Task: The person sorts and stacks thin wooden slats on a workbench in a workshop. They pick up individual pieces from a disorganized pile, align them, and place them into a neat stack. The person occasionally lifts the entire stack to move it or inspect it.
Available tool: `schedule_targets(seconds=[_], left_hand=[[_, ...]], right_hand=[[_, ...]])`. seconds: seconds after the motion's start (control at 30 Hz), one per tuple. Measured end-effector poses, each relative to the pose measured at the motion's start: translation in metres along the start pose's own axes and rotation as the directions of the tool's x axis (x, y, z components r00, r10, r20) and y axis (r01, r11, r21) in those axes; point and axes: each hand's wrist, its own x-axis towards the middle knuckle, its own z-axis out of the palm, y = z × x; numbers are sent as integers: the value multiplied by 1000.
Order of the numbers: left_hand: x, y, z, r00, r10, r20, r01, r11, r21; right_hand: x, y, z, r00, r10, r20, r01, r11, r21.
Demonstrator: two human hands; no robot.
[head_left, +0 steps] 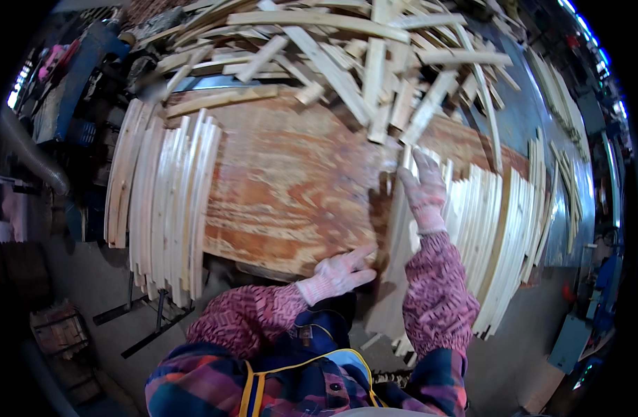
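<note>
Both of my hands wear pale pinkish knit gloves. My right hand (424,191) reaches forward over the far part of a row of pale wooden slats (484,222), its fingers stretched out toward the loose wood. My left hand (340,273) is low at the near edge of the plywood tabletop (284,187), fingers extended to the right and nothing visible in them. A wide pale board (397,271) lies lengthwise between the two hands, at the left side of the row. Whether either hand touches it, I cannot tell.
A jumbled heap of loose wood pieces (340,69) covers the far side. On the left stands another bundle of slats (167,201), jutting past the table's near edge above a black metal frame (159,316). Blue machinery (75,83) stands farther left.
</note>
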Motion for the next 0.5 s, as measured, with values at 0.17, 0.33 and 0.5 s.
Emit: schedule_targets(seconds=[0.17,0.33,0.5], left_hand=[[-40,-101,-115,986,-140,-85,98,919,-383],[-19,-123,-191,970,-184,-159,16,699,-715],[62,-126,-237,987,-116,-109,-114,-38,-993]], right_hand=[[115,-89,89,988,151,-16,-141,874,-466],[107,-145,128,914,220,340,-160,968,-195],[26,-200,79,554,-170,815,54,984,169]])
